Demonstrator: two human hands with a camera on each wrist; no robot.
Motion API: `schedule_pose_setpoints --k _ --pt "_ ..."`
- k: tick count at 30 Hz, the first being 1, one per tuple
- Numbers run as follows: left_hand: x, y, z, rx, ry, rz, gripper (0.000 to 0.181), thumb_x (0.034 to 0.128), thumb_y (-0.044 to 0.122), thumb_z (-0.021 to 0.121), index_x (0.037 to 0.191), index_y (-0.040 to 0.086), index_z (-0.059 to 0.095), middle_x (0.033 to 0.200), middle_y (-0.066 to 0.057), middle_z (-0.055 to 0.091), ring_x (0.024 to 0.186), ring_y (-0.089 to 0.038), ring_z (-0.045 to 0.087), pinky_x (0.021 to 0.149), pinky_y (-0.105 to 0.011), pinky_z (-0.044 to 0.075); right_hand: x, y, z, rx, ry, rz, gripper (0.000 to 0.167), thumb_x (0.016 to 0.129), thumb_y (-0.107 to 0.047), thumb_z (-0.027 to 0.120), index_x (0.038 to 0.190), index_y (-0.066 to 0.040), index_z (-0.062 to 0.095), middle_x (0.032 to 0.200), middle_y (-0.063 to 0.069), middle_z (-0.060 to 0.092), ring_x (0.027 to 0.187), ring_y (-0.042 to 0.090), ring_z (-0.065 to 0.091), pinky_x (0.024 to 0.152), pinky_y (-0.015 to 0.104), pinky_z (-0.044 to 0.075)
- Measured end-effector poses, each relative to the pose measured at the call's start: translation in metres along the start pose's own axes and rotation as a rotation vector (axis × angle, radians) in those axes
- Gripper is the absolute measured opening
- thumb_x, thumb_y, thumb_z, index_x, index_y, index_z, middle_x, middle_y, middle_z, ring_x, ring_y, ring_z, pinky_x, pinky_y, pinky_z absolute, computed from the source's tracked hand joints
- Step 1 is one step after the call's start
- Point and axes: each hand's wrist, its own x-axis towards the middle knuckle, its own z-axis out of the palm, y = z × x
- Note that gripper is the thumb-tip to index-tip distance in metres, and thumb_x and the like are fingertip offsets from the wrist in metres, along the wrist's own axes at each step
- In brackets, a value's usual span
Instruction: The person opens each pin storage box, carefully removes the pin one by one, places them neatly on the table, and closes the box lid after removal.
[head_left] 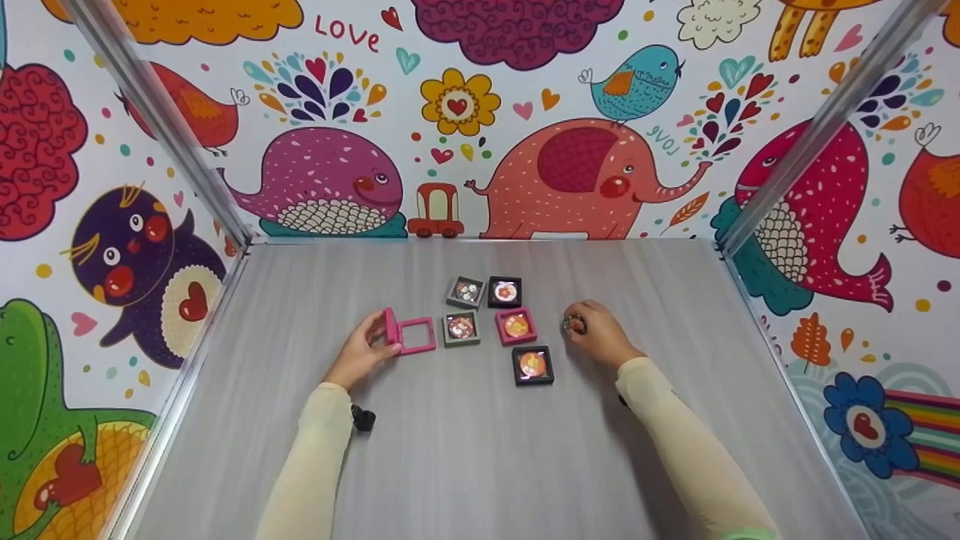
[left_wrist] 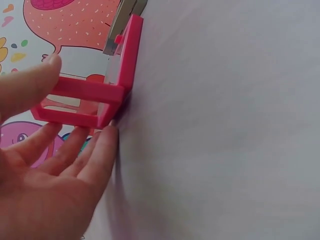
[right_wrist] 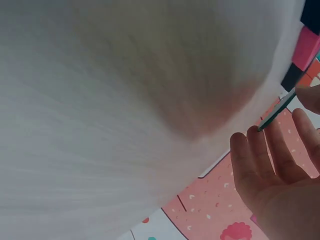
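Observation:
On the left of the table my left hand [head_left: 360, 356] holds a pink hinged display frame [head_left: 417, 349] between thumb and fingers. The frame is unfolded, one half flat on the table and the other raised; its clear windows have nothing in them. In the left wrist view the thumb is on one side of the raised half [left_wrist: 90, 90] and the fingers are on the other. To the right, my right hand [head_left: 606, 337] pinches a small round disc [head_left: 576, 324] just above the table. The right wrist view shows the disc's thin green edge [right_wrist: 275, 112]; its face is turned away.
Between the hands stand a grey frame [head_left: 454, 300], a black frame [head_left: 493, 300], a green-grey frame [head_left: 447, 334], a pink frame [head_left: 501, 335] and another black frame [head_left: 519, 375], each with a round piece inside. Patterned walls with metal edge strips [head_left: 480, 240] enclose the grey table [head_left: 480, 465].

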Motion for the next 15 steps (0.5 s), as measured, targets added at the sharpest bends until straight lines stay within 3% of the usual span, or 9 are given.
schedule_pose_setpoints --k 9,15 --pt "-0.0008 -0.0019 0.0003 0.008 0.013 0.006 0.078 0.0989 -0.006 0.075 0.165 -0.006 0.033 0.165 -0.03 0.039 0.152 -0.044 0.04 0.12 -0.054 0.04 0.001 0.0065 0.0071 -0.044 -0.03 -0.006 0.024 0.089 0.006 0.079 0.111 -0.002 0.071 0.101 0.009 0.061 0.095 0.028 0.059 0.09 0.051 0.055" --pt "-0.0019 -0.0014 0.0019 0.003 0.018 0.015 0.078 0.0989 -0.007 0.074 0.165 -0.007 0.033 0.165 -0.031 0.04 0.152 -0.045 0.04 0.121 -0.056 0.039 -0.0002 0.0088 0.0091 -0.074 -0.019 -0.038 0.027 0.087 0.005 0.081 0.112 -0.002 0.072 0.103 0.01 0.064 0.099 0.033 0.064 0.093 0.054 0.055"
